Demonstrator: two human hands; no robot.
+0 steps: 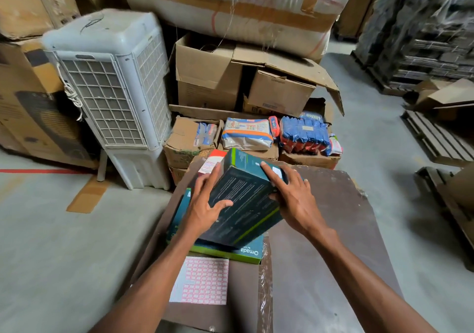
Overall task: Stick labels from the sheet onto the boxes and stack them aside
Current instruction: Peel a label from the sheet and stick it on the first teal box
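Note:
A dark teal box (243, 202) is tilted up above the brown board (328, 219). My left hand (205, 204) holds its left side, thumb on the printed face. My right hand (289, 196) grips its right edge, index finger lying on the top panel beside a small white label (277, 171). Under it lies another teal and green box (241, 253) marked Omada. A third teal box (179, 212) stands on edge at the left. The label sheet (201, 280), white with pink-framed stickers, lies flat near me. A red and white box (211, 164) sits behind.
A white air cooler (115, 89) stands at the left on the grey floor. Open cartons (230, 76) and cartons with diaper packs (256, 135) crowd behind the board. Pallets (441, 140) and flattened cardboard lie at the right.

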